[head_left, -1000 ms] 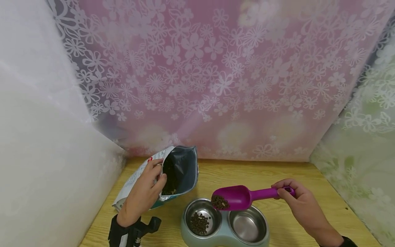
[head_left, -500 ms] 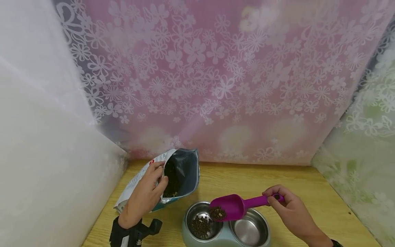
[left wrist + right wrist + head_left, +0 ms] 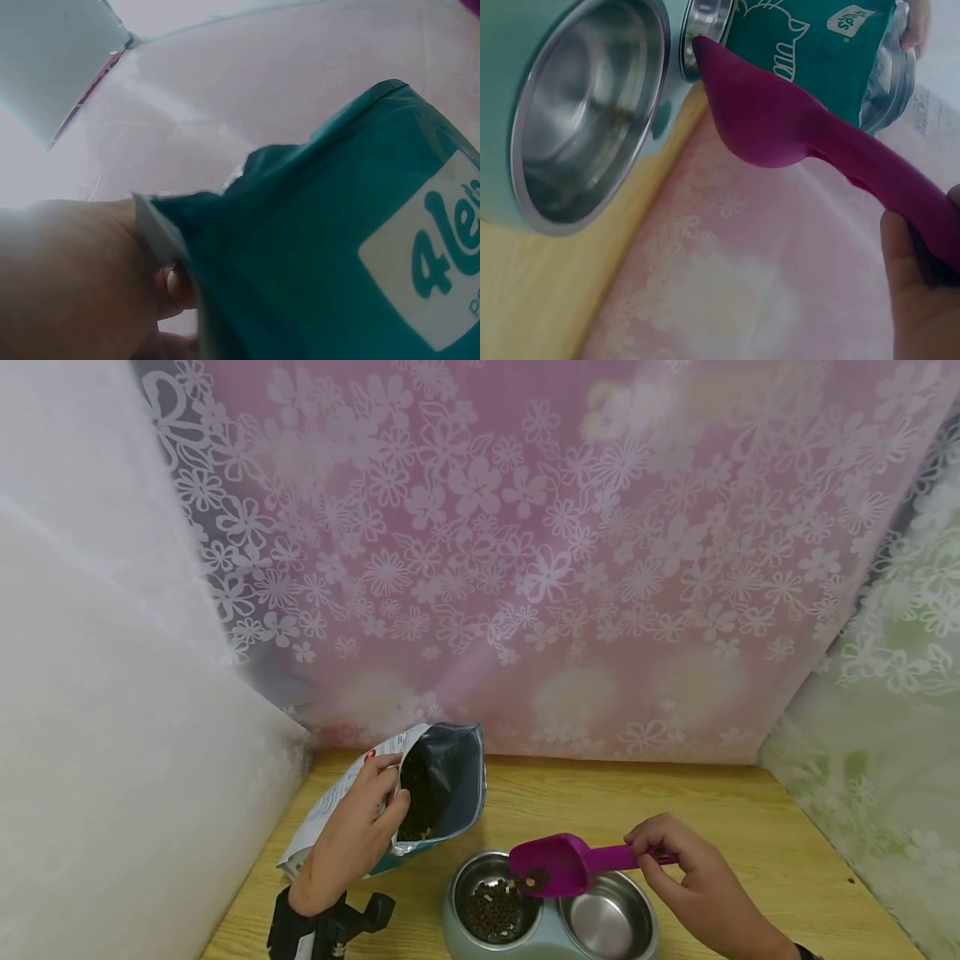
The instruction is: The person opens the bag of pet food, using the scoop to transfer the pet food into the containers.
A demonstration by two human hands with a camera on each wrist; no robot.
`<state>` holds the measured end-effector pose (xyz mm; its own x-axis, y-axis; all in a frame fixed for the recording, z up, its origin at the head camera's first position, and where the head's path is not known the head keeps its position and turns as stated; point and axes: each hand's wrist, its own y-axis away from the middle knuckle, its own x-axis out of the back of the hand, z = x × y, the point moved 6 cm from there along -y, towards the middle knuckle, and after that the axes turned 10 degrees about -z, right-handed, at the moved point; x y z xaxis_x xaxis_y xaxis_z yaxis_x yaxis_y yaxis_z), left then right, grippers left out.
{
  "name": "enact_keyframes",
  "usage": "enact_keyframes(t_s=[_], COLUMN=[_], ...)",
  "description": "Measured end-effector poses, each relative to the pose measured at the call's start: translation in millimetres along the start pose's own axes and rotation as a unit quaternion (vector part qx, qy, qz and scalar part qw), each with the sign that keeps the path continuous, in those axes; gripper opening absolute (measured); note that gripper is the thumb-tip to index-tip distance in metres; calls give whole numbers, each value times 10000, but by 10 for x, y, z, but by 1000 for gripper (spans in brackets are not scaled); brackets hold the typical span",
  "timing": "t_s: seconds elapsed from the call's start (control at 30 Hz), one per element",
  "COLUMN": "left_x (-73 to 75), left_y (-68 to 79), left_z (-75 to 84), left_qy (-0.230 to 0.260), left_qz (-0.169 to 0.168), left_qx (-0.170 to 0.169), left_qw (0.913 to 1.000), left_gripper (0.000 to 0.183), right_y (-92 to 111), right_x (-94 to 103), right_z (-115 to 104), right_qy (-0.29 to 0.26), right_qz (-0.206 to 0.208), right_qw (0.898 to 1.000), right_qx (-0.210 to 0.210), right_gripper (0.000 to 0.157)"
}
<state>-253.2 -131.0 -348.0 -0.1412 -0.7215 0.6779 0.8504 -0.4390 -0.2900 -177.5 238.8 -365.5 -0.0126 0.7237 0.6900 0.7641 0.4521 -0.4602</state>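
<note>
A pale blue-green plastic stand (image 3: 551, 935) with two bowls sits on a yellow wooden table (image 3: 765, 843). Its left round, shiny steel bowl (image 3: 471, 873) has a pile of small brown food bits (image 3: 495, 914) in it. Its right round, shiny steel bowl (image 3: 606, 922) has just bare metal showing inside.

The right hand (image 3: 690, 881) comes in from the right of the stand. Its thumb and fingers grip the handle of a purple plastic scoop (image 3: 558, 864). The scoop is above the stand, with its tip over the left bowl. It is tipped down that way, and some more brown bits (image 3: 536, 878) are at its front edge. I cannot tell if the scoop touches the bowl.

The left hand (image 3: 356, 831) is to the left of the stand. It pinches the edge of a big white and teal food bag with a silver inside (image 3: 453, 785). The bag leans behind and left of the stand, its wide mouth facing the stand. Dark food lies deep inside it.

Behind the stand hangs a pink sheet with white flowers (image 3: 480, 560).
</note>
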Motion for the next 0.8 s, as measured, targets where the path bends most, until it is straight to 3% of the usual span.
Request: enact_keyframes(t_s=[0.13,0.3,0.4,0.53,0.8], left_x=[-5,13,50,103,162], left_y=[-7,2,13,10,-19], left_z=[-7,-30,-41,-58,-95], left_qy=[-17,-116,-193,-202,-156], left_qz=[-16,145,430,781,1030], left_qx=[23,45,-62,-248,-369], left_qw=[10000,9998,9989,9964,9939], left_gripper=[31,24,24,22,20], right_y=[-5,18,18,4,-54], right_x=[-38,-88,-91,-77,-28], right_z=[-104,-227,-249,-284,-379], right_qy=[354,859,898,832,987], right_qz=[-298,-356,-279,-200,6], right_qw=[9949,9710,9694,9724,9684], right_qx=[893,2201,2268,2171,2290], right_gripper=[35,27,19,21,11])
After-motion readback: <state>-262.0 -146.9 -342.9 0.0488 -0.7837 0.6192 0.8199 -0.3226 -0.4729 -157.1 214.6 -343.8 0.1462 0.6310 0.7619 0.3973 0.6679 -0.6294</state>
